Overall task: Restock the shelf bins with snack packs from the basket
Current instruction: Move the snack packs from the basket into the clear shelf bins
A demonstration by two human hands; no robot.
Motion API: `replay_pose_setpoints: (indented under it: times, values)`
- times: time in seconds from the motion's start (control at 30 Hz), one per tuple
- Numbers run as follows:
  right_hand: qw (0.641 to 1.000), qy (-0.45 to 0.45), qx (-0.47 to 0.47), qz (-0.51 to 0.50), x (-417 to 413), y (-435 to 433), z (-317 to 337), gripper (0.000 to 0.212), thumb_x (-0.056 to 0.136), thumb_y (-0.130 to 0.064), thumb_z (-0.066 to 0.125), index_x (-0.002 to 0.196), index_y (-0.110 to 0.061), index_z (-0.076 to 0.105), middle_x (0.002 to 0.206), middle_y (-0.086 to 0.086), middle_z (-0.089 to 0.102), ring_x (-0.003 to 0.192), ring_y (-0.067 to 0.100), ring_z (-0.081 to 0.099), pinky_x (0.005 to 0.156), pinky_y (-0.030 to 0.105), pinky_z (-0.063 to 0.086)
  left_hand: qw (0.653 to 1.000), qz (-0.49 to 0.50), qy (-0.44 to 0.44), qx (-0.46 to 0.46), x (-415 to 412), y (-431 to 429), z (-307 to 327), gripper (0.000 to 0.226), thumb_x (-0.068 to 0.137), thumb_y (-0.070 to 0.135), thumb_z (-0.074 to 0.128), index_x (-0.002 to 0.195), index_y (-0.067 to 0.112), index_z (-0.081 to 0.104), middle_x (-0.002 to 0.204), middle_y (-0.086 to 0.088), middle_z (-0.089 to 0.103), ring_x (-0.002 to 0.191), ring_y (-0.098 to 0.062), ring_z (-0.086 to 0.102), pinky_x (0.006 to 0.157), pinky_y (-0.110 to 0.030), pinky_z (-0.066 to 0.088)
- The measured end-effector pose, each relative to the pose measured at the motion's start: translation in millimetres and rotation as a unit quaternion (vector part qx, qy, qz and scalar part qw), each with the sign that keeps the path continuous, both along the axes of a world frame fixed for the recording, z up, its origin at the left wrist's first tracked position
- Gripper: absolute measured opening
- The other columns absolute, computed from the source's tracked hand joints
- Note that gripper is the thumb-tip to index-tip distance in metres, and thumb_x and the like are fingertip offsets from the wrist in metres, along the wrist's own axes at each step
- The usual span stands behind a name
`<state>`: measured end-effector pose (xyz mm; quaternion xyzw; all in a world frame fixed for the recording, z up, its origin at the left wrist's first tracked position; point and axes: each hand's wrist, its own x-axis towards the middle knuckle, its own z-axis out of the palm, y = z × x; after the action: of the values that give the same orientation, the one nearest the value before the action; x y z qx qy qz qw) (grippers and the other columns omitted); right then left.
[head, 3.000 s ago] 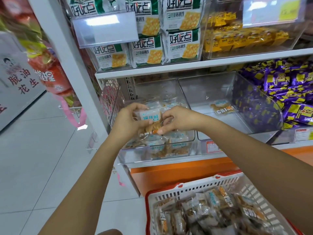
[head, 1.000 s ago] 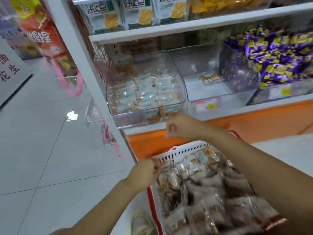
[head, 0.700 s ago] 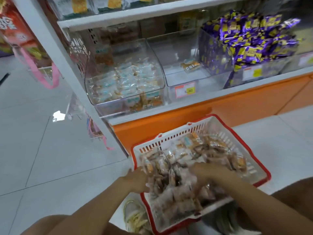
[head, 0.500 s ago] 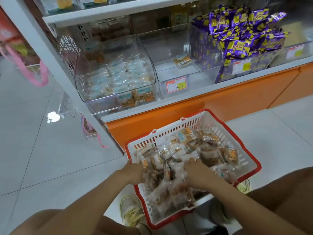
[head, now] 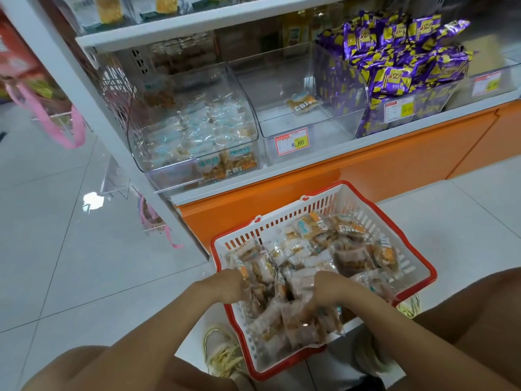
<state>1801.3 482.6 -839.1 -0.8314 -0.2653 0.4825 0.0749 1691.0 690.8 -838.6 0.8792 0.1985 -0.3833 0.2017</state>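
Shelf [head: 282, 171], left bin [head: 172, 177]: part full of clear packs. Left hand [head: 225, 283] down in the basket pile, fingers buried, grip can't be told. Middle bin [head: 296, 124] holds a single pack [head: 303, 101]. Snack packs [head: 310, 249] heaped in red-rimmed basket [head: 417, 266] on the floor, just in front of the shelf. Right hand [head: 328, 286] in same pile, fingers hidden too. Purple packs [head: 394, 69] fill right bin [head: 439, 94].

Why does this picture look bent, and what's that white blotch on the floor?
Head view: the wide-angle lens bows the shelf edge; the white blotch is glare on the glossy floor; snack packs near the left hand and right hand look smeared by blur.
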Motion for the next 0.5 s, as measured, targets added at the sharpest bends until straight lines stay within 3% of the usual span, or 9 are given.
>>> replay_pose_setpoints:
  times: [0.07,0.13,0.2,0.3,0.33,0.4,0.5]
  values:
    - [1.0,0.011,0.003,0.006,1.5,0.9,4.7,0.044,0.065,-0.045,0.082,0.072,-0.021,0.045,0.075,-0.008,0.045,0.064,0.007,0.043,0.056,0.02,0.037,0.997,0.067,-0.014,-0.026,4.9,-0.8,8.0,0.035,0.09,0.022,0.058,0.058,0.014,0.046,0.06,-0.002,0.044,0.051,-0.01,0.039,0.051,-0.021,0.033]
    - [1.0,0.009,0.012,0.0,8.5,2.9,18.6,0.043,0.067,-0.044,0.081,0.071,-0.019,0.046,0.072,-0.007,0.045,0.061,0.006,0.042,0.054,0.018,0.036,0.982,0.17,-0.008,-0.083,11.6,-1.6,20.8,0.026,0.089,0.022,0.06,0.067,0.01,0.063,0.074,-0.008,0.069,0.058,-0.013,0.062,0.062,-0.02,0.051]
    - [0.999,-0.017,0.038,-0.016,19.6,6.9,41.2,0.041,0.07,-0.044,0.079,0.079,-0.016,0.05,0.074,-0.007,0.046,0.063,0.005,0.044,0.055,0.017,0.036,0.954,0.246,0.004,-0.17,15.4,-3.7,41.6,0.038,0.094,0.035,0.055,0.082,0.002,0.07,0.092,-0.014,0.073,0.076,-0.02,0.072,0.074,-0.024,0.057]
    - [0.982,-0.109,0.12,-0.098,31.1,21.2,80.9,0.052,0.07,-0.043,0.08,0.104,-0.013,0.054,0.092,-0.005,0.055,0.084,0.011,0.055,0.072,0.026,0.049,0.914,0.282,-0.054,-0.286,20.6,-4.9,73.9,0.069,0.084,0.065,0.047,0.105,0.002,0.066,0.093,-0.013,0.074,0.088,-0.024,0.072,0.083,-0.031,0.056]
    - [0.969,-0.162,0.15,-0.115,30.4,28.7,93.4,0.053,0.071,-0.044,0.079,0.106,-0.015,0.052,0.095,-0.003,0.058,0.087,0.015,0.058,0.077,0.032,0.052,0.886,0.315,-0.09,-0.327,24.0,-5.4,83.6,0.078,0.076,0.068,0.049,0.114,0.001,0.061,0.097,-0.015,0.073,0.091,-0.024,0.071,0.084,-0.032,0.056]
    - [0.928,-0.266,0.229,-0.126,21.5,45.5,117.2,0.048,0.074,-0.048,0.075,0.098,-0.017,0.047,0.086,-0.001,0.06,0.08,0.018,0.059,0.071,0.036,0.051,0.81,0.386,-0.174,-0.406,32.4,-5.5,103.6,0.088,0.068,0.064,0.055,0.126,-0.001,0.05,0.108,-0.019,0.069,0.096,-0.024,0.07,0.081,-0.031,0.057]
    - [0.83,-0.416,0.36,-0.089,7.6,70.4,138.5,0.042,0.081,-0.044,0.07,0.095,-0.015,0.044,0.078,0.002,0.062,0.076,0.023,0.057,0.059,0.033,0.039,0.703,0.427,-0.261,-0.505,39.3,-1.3,136.4,0.073,0.074,0.053,0.056,0.127,0.004,0.052,0.115,-0.021,0.066,0.1,-0.025,0.068,0.082,-0.032,0.057]
